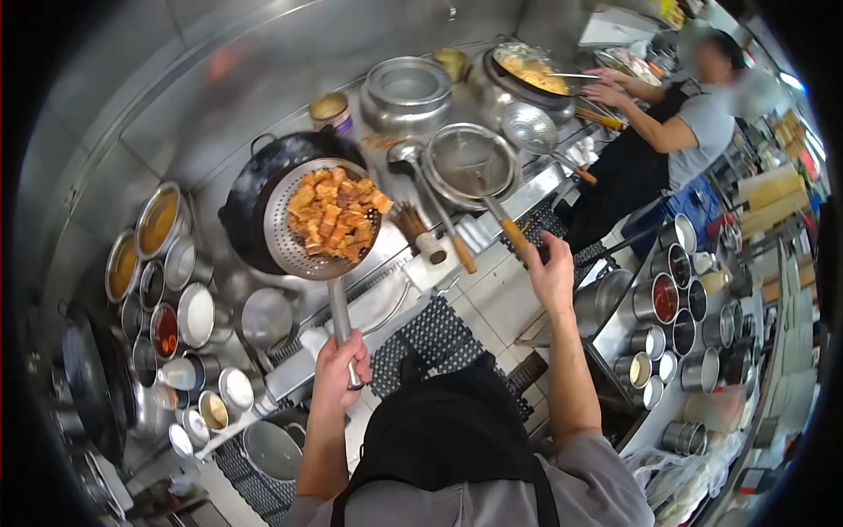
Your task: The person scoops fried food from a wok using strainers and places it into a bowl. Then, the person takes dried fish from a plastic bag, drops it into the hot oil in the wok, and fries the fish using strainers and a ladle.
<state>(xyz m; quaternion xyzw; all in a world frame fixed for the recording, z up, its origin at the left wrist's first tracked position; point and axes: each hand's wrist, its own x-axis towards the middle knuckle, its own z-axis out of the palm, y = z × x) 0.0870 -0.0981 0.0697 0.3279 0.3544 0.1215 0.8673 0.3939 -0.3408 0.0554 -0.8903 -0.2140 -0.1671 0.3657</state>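
Skimmer [281, 220], clasped in left grip [338, 369], bears browned chunks [336, 215] over wok [248, 189]; right grip [553, 277] spread near sieve [457, 158]; ladle [407, 152] at twelve o'clock.

The strainer [279, 228] hides the wok's bottom [250, 184] from us; blur covers the co-worker's face [709, 61]; the lower edge cuts off our shirt [593, 483]. We cannot tell whether the right hand [553, 274] touches the sieve's handle [512, 234].

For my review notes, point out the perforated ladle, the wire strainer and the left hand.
Perforated ladle [279, 218]: head view, bare holed metal beside the food.
Wire strainer [464, 160]: head view, inside its round mesh.
Left hand [337, 364]: head view, back of the hand.
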